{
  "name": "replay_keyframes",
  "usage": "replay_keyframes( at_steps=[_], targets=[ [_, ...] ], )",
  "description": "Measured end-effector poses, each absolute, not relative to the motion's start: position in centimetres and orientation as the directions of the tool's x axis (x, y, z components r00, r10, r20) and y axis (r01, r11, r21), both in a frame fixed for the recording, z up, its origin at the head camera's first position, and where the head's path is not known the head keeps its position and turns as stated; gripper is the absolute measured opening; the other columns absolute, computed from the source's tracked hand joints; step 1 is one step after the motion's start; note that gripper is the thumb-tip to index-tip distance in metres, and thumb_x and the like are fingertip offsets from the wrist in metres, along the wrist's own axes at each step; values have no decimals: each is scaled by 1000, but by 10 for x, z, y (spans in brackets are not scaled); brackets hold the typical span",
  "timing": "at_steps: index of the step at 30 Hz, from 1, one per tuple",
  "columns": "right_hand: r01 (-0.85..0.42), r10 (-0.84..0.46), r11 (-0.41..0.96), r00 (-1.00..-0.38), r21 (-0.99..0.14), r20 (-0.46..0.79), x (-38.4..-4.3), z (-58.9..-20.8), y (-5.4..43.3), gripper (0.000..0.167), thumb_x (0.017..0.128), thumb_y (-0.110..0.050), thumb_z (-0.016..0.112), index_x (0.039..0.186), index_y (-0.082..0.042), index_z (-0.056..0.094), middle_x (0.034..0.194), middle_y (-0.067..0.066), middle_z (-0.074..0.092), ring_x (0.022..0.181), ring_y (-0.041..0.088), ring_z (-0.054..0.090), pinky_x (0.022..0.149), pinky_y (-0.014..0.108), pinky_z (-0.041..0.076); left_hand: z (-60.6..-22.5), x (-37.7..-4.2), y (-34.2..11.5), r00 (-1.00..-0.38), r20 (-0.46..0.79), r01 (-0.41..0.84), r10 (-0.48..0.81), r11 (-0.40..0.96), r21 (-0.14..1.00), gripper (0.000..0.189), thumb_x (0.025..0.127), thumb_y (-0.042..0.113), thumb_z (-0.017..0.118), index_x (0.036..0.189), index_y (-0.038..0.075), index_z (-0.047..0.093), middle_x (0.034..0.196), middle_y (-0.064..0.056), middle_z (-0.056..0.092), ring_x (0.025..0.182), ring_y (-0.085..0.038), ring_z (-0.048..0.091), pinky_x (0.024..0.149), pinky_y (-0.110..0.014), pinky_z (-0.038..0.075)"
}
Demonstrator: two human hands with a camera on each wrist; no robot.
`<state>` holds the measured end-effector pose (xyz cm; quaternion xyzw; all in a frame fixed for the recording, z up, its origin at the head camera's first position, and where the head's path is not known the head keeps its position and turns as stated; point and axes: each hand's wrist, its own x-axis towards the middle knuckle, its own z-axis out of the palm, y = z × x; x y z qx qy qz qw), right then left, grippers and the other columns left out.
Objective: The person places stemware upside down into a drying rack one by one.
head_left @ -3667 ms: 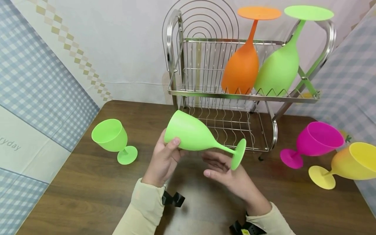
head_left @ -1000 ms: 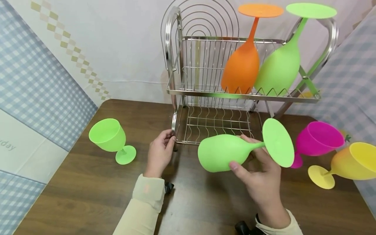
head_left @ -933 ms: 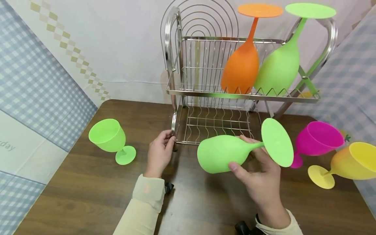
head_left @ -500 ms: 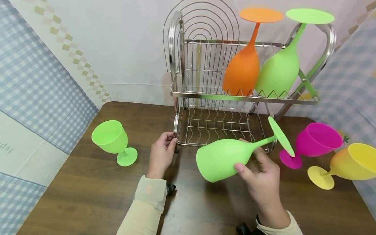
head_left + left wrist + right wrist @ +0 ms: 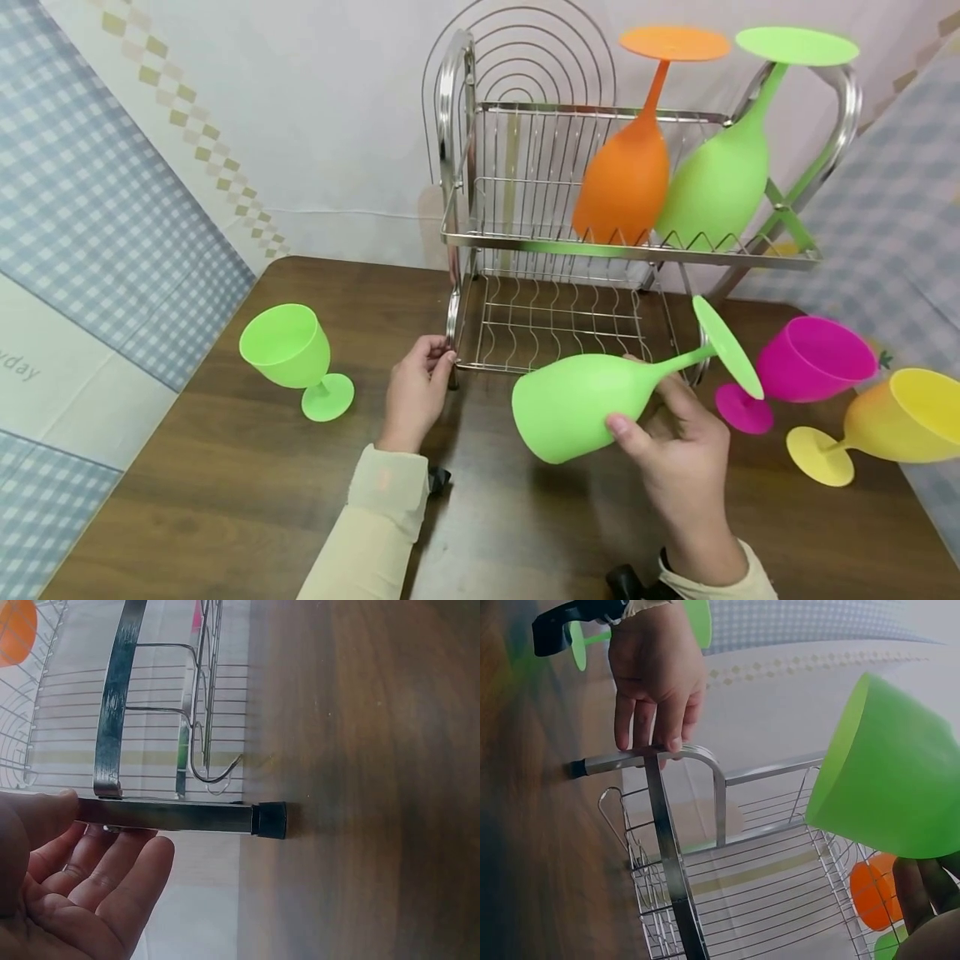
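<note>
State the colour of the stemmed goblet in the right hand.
The round-bowled stemmed goblet is light green, best seen in the head view.

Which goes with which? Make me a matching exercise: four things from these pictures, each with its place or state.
1. orange goblet
2. left hand
3. magenta goblet
4. right hand

A. holding a green goblet
B. on the table beside the yellow goblet
C. upside down on the rack
D. gripping the rack

Pairs: 1-C; 2-D; 3-B; 4-A
</note>
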<state>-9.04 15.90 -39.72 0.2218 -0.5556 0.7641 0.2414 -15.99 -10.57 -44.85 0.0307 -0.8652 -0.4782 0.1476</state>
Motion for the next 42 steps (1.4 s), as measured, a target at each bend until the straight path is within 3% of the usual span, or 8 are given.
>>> replay_keyframes(
  at_steps=[9,16,21,26,31,34,37,42],
  targets=[
    [-625,127,-166,-780,-763,612,-89,-386,166,52,72,22,74,122,16,62,121,16,68,110,20,64,91,22,54,-447,-158,-110,-957,200,55,-211,544,837,16,99,14,65,112,6,66,106,-10,72,100,-25,72,86,-41,58],
    [-607,144,133,-770,-783,622,-85,-373,175,51,72,18,76,121,14,65,116,3,73,108,14,63,95,19,47,-449,-159,-106,-958,206,63,-201,552,831,15,99,16,65,111,7,67,105,-8,73,97,-23,72,85,-41,58],
    [-617,93,262,-749,-742,656,-88,-352,178,50,68,16,79,116,11,69,102,-2,72,86,12,60,77,18,48,-449,-159,-107,-955,222,78,-198,551,831,14,99,15,66,110,7,67,103,-8,73,96,-23,72,85,-42,58],
    [-669,13,272,-716,-691,698,-94,-321,178,47,66,14,83,111,12,69,95,-1,68,75,10,56,64,13,48,-448,-158,-108,-958,216,81,-191,543,836,14,99,16,66,110,8,67,103,-8,73,96,-23,72,85,-42,58],
    [-712,-52,304,-676,-634,735,-100,-294,178,47,68,4,89,109,13,68,98,-1,69,83,13,57,70,14,50,-450,-160,-108,-955,227,92,-189,540,837,13,99,15,66,109,7,67,102,-8,73,95,-23,71,84,-42,57],
    [-734,-69,189,-673,-653,737,-103,-281,177,47,67,12,86,109,17,66,98,7,69,87,18,58,76,17,52,-452,-161,-108,-955,229,93,-189,541,836,13,98,15,66,109,7,67,101,-8,73,94,-22,71,84,-41,58],
    [-733,-82,173,-676,-658,732,-105,-268,176,45,66,18,83,108,18,67,96,10,68,85,19,58,75,17,53,-452,-161,-108,-956,222,85,-192,541,836,13,98,16,66,109,8,67,101,-7,73,93,-22,71,84,-41,57],
    [-725,-93,248,-678,-643,729,-109,-249,173,44,67,19,82,109,15,68,96,12,67,81,17,61,71,16,56,-451,-160,-109,-955,222,83,-197,541,837,13,98,15,66,109,7,67,101,-7,73,93,-22,71,84,-41,57]
  ],
)
